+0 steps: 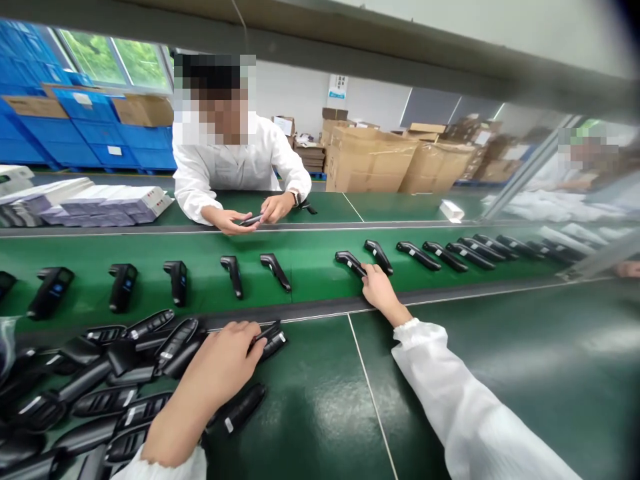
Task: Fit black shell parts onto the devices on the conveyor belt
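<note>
On the green belt, my right hand [379,288] pinches the lower end of a black gun-shaped handheld device [347,259]. Another such device [379,256] lies just behind my fingers. My left hand [227,360] is over the near table at the edge of a heap of black pieces [105,393]. Its fingers curl over a slim black piece [274,340], whose end shows past the thumb; the rest is hidden under the hand. Below it, one black piece with a white label [245,408] lies apart from the heap.
More black devices lie spaced along the green belt [310,280], left and right. Across it, a person in white [240,160] handles a dark device. White boxes [110,201] stand at far left. A metal post [530,167] and another person are at right; a beam [320,53] crosses overhead.
</note>
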A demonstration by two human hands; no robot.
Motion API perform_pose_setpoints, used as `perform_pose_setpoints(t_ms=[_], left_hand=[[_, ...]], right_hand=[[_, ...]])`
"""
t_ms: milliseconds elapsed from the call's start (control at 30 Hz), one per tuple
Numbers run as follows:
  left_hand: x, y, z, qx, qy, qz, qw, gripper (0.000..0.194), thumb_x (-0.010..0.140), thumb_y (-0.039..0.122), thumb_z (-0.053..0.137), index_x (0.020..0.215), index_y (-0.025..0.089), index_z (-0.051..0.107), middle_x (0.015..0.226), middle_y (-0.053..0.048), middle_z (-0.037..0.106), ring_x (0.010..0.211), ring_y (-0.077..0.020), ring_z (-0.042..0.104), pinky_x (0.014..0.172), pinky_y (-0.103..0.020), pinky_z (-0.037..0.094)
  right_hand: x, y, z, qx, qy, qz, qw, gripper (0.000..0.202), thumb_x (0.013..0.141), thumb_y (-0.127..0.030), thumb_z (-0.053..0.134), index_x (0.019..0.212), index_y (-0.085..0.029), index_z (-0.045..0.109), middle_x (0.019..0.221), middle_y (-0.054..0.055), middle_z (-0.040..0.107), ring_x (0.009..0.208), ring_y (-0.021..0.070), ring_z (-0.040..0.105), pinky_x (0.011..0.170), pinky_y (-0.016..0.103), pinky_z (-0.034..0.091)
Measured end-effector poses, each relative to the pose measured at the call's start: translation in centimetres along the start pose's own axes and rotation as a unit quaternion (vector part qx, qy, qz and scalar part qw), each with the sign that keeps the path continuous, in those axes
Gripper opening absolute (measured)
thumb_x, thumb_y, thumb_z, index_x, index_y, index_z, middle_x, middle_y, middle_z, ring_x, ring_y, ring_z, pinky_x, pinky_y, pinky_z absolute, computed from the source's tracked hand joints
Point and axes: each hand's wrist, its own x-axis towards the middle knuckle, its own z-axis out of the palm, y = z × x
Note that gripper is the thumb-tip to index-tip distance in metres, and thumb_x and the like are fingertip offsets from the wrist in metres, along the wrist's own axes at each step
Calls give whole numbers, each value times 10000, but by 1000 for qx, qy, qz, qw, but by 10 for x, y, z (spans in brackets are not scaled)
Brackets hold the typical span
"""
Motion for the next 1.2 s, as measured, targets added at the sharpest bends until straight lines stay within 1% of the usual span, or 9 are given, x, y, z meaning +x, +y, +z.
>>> perform_pose_setpoints(t_ms=[300, 467, 533, 600, 667, 733, 833, 967, 1200], left_hand=[[-8, 2, -18, -123, 37, -46, 991, 95, 899, 321, 394, 913, 239, 439, 775, 2, 616, 711, -200, 583, 648, -291, 359], [-13, 14, -21, -171, 49, 5, 984, 150, 934, 371, 390, 925, 249, 477, 732, 28, 606, 692, -180, 573, 622, -270, 335], [-15, 20, -21, -186, 43, 54, 980, 181, 941, 392, 408, 901, 249, 511, 737, 35, 615, 715, -172, 581, 634, -263, 337], [-16, 25, -22, -207, 32, 94, 973, 211, 947, 404, 412, 888, 244, 536, 719, 40, 623, 703, -164, 587, 632, -259, 344], [-17, 27, -24, -219, 33, 104, 969, 243, 956, 419, 400, 893, 240, 551, 730, 35, 644, 699, -162, 601, 633, -257, 365], [-17, 24, -25, -197, 67, 63, 976, 255, 957, 440, 402, 934, 238, 556, 830, 12, 680, 765, -180, 630, 662, -267, 403], [-17, 17, -18, -100, 103, 3, 990, 233, 919, 377, 486, 1091, 237, 556, 1084, -52, 673, 977, -242, 637, 762, -323, 463], [-16, 13, 3, -4, 14, 49, 999, 459, 778, 78, 535, 1210, 226, 569, 1283, -97, 597, 1211, -298, 542, 972, -455, 457], [-12, 26, 21, 24, 41, 69, 996, 401, 846, 142, 510, 1239, 175, 585, 1274, -156, 609, 1231, -330, 534, 1078, -615, 344]], right_hand=[[8, 16, -12, -10, 21, 17, 1000, 350, 913, -164, 475, 1237, -113, 594, 1137, 179, 621, 1039, 279, 593, 930, 395, 451], [-19, -35, -31, 127, 99, -22, 987, 401, 902, -339, 565, 1275, -196, 604, 1445, 162, 467, 1296, 360, 420, 1030, 546, 378], [-43, -76, -38, 294, -23, -118, 948, 341, 883, -387, 600, 1177, -229, 673, 1289, 106, 615, 1210, 291, 524, 1006, 461, 435], [-67, -116, -43, 429, -239, -168, 855, 357, 837, -425, 661, 1145, -247, 692, 1127, 61, 696, 1046, 243, 626, 917, 403, 500], [-82, -144, -44, 509, -311, -139, 791, 341, 780, -415, 722, 1068, -234, 713, 1013, 35, 719, 930, 207, 655, 879, 370, 509], [-80, -155, -40, 550, -298, -77, 776, 312, 732, -383, 757, 992, -213, 718, 934, 24, 716, 863, 187, 652, 837, 344, 509], [-51, -140, -28, 493, -197, -29, 847, 233, 738, -339, 722, 932, -211, 706, 882, 16, 701, 815, 181, 639, 789, 322, 501], [-8, -112, -7, 212, -78, -47, 973, 189, 847, -270, 579, 1003, -242, 683, 961, 33, 707, 881, 209, 653, 823, 333, 492], [5, -111, 30, 56, -64, -59, 995, 444, 886, -118, 475, 1326, -83, 532, 1063, 232, 660, 975, 315, 648, 869, 416, 467]])
